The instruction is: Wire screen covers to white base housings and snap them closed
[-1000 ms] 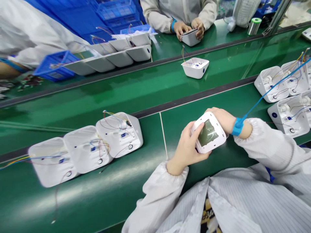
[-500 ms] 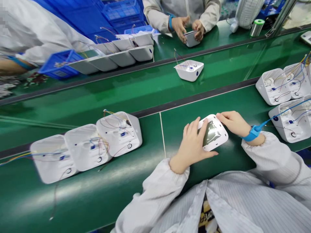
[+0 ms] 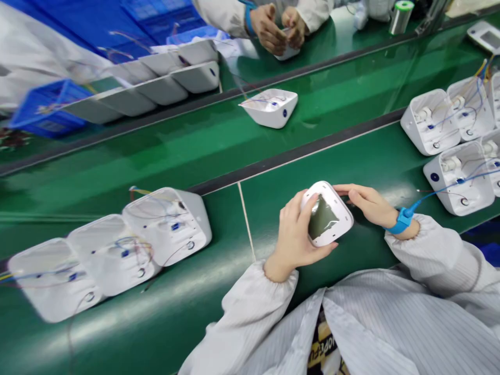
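A white rounded device with a dark display window is gripped by my left hand. The thumb holds its near edge, and the fingers reach over its left side onto the window. The device is tilted above the green bench, so its thick side wall shows. My right hand is at its upper right edge, with the fingers stretched out and the fingertips partly hidden behind the rim. A blue wrist strap with a cord circles my right wrist.
Open white housings with loose wires stand in a row at left; several more stand at right. One white housing sits on the green conveyor. Across it, a co-worker's hands hold a device, near a blue bin.
The device is now tilted up and its side wall shows. My left hand has closed further around it. My right fingers have straightened along its upper edge. The whole view has shifted.
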Tool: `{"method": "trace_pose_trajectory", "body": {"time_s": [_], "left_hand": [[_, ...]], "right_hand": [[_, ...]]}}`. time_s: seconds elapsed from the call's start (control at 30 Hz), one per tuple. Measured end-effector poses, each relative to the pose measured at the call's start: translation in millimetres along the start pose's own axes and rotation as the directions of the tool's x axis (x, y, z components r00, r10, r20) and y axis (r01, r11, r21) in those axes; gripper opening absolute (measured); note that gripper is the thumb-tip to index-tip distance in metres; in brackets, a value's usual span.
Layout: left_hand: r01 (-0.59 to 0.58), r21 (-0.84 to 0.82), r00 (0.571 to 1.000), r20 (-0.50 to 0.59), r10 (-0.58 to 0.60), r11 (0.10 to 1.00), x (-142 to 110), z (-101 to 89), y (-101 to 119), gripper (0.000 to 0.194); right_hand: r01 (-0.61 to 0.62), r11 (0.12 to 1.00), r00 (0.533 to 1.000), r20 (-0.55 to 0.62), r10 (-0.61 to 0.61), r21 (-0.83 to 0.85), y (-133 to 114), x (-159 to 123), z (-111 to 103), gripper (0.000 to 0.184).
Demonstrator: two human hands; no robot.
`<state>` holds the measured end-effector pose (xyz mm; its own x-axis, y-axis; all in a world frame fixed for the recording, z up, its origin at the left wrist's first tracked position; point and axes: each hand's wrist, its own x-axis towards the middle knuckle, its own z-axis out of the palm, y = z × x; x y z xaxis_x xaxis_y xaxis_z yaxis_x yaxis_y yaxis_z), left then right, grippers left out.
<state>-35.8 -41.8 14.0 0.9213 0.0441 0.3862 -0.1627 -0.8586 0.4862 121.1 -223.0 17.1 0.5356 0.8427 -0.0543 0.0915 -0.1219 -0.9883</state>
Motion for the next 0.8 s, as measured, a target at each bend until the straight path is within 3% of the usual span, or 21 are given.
{"method": "trace_pose_trajectory", "body": {"time_s": [0.1, 0.2, 0.33, 0.5, 0.8], "left_hand": [[-0.055, -0.065, 0.996, -0.077, 0.05, 0.996, -4.3, -0.3, -7.1, 0.103], [-0.101, -0.167, 0.994, -0.067, 0.09, 0.981, -7.1, -1.1, -14.5, 0.104], [-0.144, -0.307, 0.989, -0.075, 0.127, 0.941, -9.8, -1.3, -22.3, 0.103], [-0.142, -0.481, 0.989, -0.108, 0.103, 0.865, -12.9, -2.1, -26.9, 0.105], [0.012, -0.464, 1.0, 0.011, -0.008, 0.886, -6.6, -9.5, -24.2, 0.097]], "right_hand": [[0.259, 0.966, 0.948, 0.194, -0.254, -0.002, 7.3, 0.1, 4.2, 0.097], [0.413, 0.9, 0.886, 0.288, -0.363, -0.138, 8.3, 2.3, 11.0, 0.13], [0.457, 0.848, 0.885, 0.227, -0.406, -0.268, 2.1, 3.1, 25.2, 0.129], [0.507, 0.808, 0.86, 0.115, -0.497, -0.301, -10.9, 3.1, 40.9, 0.126], [0.397, 0.888, 0.917, 0.051, -0.396, -0.234, -15.3, 0.6, 38.8, 0.117]]}}
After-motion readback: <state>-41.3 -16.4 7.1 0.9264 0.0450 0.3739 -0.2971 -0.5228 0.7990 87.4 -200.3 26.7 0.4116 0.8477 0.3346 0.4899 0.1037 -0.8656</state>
